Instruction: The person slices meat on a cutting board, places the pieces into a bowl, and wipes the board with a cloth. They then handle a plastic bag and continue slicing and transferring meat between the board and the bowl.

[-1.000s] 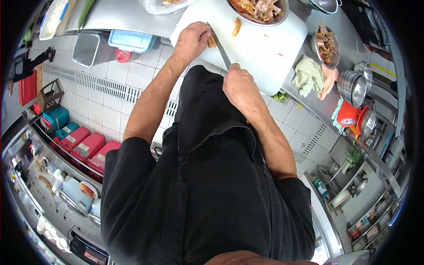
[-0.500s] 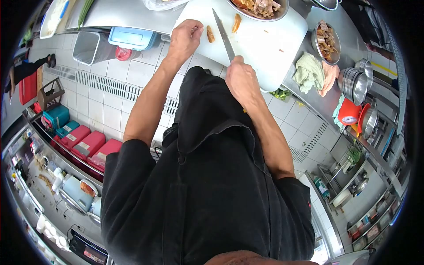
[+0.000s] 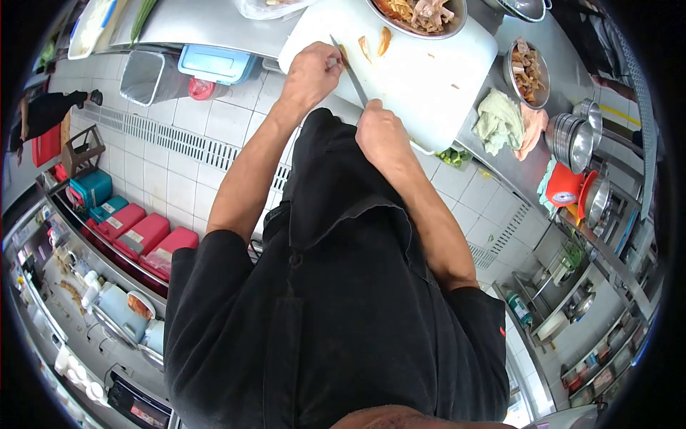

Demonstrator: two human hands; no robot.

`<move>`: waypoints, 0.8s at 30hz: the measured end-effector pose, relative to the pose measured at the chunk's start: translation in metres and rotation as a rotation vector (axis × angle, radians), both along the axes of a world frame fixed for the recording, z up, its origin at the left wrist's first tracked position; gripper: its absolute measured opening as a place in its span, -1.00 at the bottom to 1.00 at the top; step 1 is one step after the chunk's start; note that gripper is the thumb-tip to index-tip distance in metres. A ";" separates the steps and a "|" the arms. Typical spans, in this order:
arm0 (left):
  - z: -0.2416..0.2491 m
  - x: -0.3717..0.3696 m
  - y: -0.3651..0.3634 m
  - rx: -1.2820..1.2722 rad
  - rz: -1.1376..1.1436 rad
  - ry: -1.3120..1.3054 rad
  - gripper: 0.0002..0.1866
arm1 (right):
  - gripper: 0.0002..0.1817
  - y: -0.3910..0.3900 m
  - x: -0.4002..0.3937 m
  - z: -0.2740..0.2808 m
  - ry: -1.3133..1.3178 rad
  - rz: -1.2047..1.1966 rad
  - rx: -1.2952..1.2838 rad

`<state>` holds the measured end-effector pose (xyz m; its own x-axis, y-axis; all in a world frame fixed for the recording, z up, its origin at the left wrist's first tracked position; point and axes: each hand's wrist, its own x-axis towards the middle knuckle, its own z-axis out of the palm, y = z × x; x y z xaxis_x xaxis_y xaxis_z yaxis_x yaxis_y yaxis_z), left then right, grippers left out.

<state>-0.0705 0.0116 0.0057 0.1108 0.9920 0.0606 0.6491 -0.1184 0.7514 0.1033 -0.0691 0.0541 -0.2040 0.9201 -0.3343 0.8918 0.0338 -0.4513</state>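
My right hand (image 3: 382,132) is closed round the handle of a knife (image 3: 350,71), whose blade points up and left over the white cutting board (image 3: 429,86). Beside the blade's left side, my left hand (image 3: 312,74) has its fingers curled together at the board's left edge. A small brown piece (image 3: 344,52) shows partly between the fingers and the blade. Whether the fingers grip it is hidden. Two brown slices (image 3: 384,41) lie on the board to the right of the knife. At the board's far edge stands a metal bowl (image 3: 461,16) of cut meat.
A second bowl of meat (image 3: 509,71), a green cloth (image 3: 498,120) and a pink cloth (image 3: 532,130) are right of the board. Stacked metal bowls (image 3: 568,139) and a red scale (image 3: 564,187) stand farther right. A blue-lidded container (image 3: 218,63) is at the left. Another person (image 3: 46,118) is far left.
The knife and my right hand have moved left, and my left hand has come closer to the blade. One brown slice now lies right of the blade. The person at far left has shifted.
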 end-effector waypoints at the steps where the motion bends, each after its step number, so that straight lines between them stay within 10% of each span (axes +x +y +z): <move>1: 0.001 0.000 -0.001 -0.012 -0.005 0.022 -0.78 | -0.84 0.001 0.004 0.003 0.009 -0.004 -0.023; 11: -0.006 0.039 0.006 0.005 0.219 0.025 -0.67 | -0.70 -0.001 0.037 -0.001 0.154 -0.099 -0.105; 15: -0.012 0.031 0.006 -0.141 0.323 -0.354 -0.63 | -0.73 0.011 0.030 0.004 0.263 -0.166 -0.255; 24: 0.039 -0.068 0.137 0.149 0.367 0.016 -0.62 | -0.73 0.075 -0.017 0.082 0.216 -0.002 -0.059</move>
<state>-0.1385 0.1490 0.0445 -0.2470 0.9465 0.2077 0.6800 0.0166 0.7330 0.0868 0.0060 0.1360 -0.2751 0.9006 -0.3365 0.7744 0.0001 -0.6327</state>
